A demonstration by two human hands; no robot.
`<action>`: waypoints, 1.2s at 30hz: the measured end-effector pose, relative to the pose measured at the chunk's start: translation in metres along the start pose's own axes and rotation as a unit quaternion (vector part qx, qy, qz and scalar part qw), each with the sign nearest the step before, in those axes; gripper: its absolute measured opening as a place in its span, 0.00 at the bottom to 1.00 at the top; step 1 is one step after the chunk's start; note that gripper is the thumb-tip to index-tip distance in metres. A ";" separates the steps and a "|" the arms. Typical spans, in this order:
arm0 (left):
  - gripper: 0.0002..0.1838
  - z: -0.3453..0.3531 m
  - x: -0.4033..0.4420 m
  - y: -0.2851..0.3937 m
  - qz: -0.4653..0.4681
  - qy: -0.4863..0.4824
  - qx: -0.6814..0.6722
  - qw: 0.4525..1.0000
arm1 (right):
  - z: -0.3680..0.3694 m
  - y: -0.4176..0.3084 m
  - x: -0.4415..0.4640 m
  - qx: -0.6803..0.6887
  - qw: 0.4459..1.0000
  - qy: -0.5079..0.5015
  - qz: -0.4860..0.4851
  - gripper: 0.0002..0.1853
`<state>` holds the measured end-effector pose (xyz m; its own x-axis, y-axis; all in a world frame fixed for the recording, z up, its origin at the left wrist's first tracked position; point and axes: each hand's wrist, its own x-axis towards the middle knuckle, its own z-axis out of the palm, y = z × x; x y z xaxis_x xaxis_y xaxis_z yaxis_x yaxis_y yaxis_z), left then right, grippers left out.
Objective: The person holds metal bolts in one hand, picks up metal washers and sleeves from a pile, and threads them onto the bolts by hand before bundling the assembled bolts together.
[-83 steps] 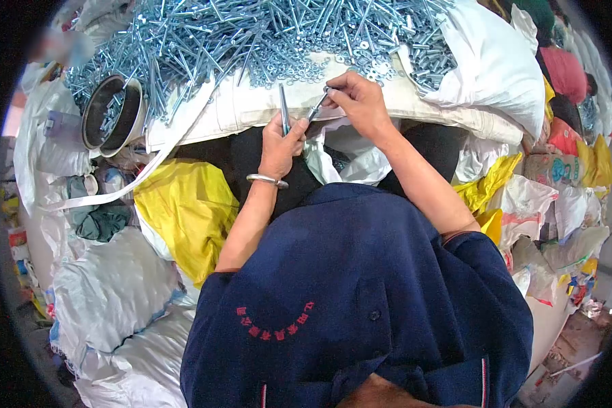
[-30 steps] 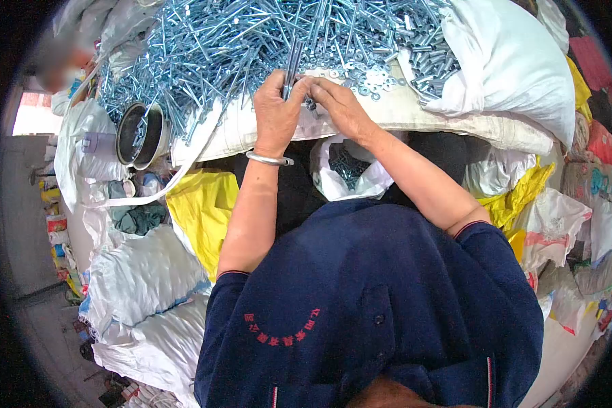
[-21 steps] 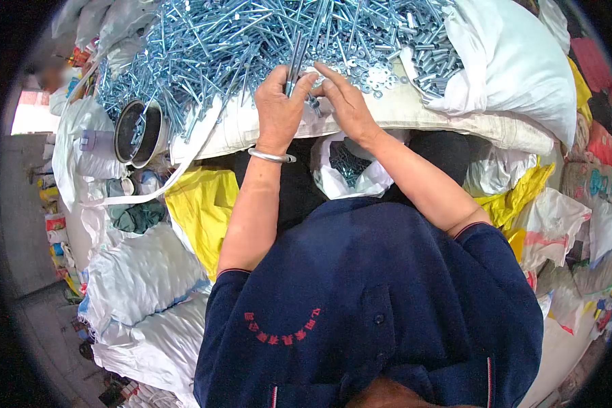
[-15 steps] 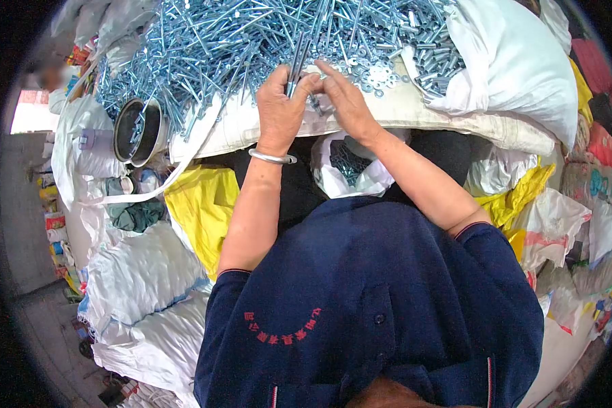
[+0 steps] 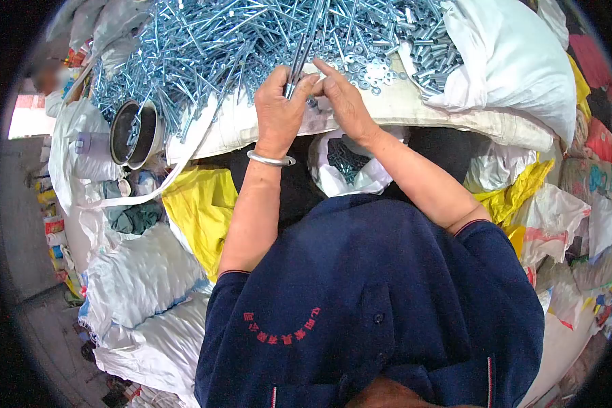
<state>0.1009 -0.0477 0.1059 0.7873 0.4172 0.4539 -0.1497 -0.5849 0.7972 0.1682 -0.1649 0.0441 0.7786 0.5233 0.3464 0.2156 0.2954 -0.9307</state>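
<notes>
While the wearer's forearms reach forward over the near edge of a padded cream cover (image 5: 449,117), the left hand (image 5: 279,109) is closed around long metal rods (image 5: 296,76), gripped between thumb and fingers. The rods stand up from the grip, leaning slightly right at the top, with the main pile (image 5: 231,41) behind them. The right hand (image 5: 348,107) is beside it, fingers bent toward the left fingertips. Whether it pinches a part or merely meets the other hand cannot be told. A small metal part (image 5: 312,103) shows below the fingertips, partly hidden.

Noted on the cover: loose rods heaped across the back, flat washers (image 5: 377,73) lying right of the hands, and short tubes (image 5: 432,61) farther right, against a bulging white sack (image 5: 520,75). Left of the heap is a dark-lined bowl (image 5: 158,139) with a few metal pieces in it.

Below the cover, an open white bag (image 5: 330,182) between the wearer's dark-clad legs contains small metal pieces (image 5: 347,162). Yellow sheeting (image 5: 200,211) lies left of it, crossed near its top by a white strap (image 5: 139,199). A metal bangle (image 5: 270,160) circles the left wrist.
</notes>
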 end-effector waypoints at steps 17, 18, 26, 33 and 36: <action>0.13 -0.006 -0.001 -0.002 0.001 -0.015 0.007 1.000 | -0.011 -0.008 0.001 -0.079 0.996 0.034 0.037 0.26; 0.13 -0.007 -0.001 0.001 -0.006 -0.011 -0.001 1.000 | -0.012 -0.009 0.002 -0.100 0.994 0.032 0.044 0.24; 0.11 -0.006 -0.002 -0.004 -0.022 0.005 0.019 1.000 | -0.006 0.005 -0.001 -0.278 0.952 -0.102 -0.077 0.11; 0.13 -0.002 -0.003 0.006 -0.012 0.026 0.064 0.998 | 0.000 -0.005 -0.005 -0.386 0.908 -0.060 -0.152 0.12; 0.16 0.000 -0.011 0.013 -0.021 0.029 0.041 0.998 | -0.004 -0.010 -0.017 -0.369 0.914 -0.096 -0.136 0.12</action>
<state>0.0900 -0.0599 0.1115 0.7550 0.4812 0.4455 -0.0655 -0.6206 0.7814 0.1549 -0.1805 0.0471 0.5350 0.6616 0.5254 0.7799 -0.1476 -0.6082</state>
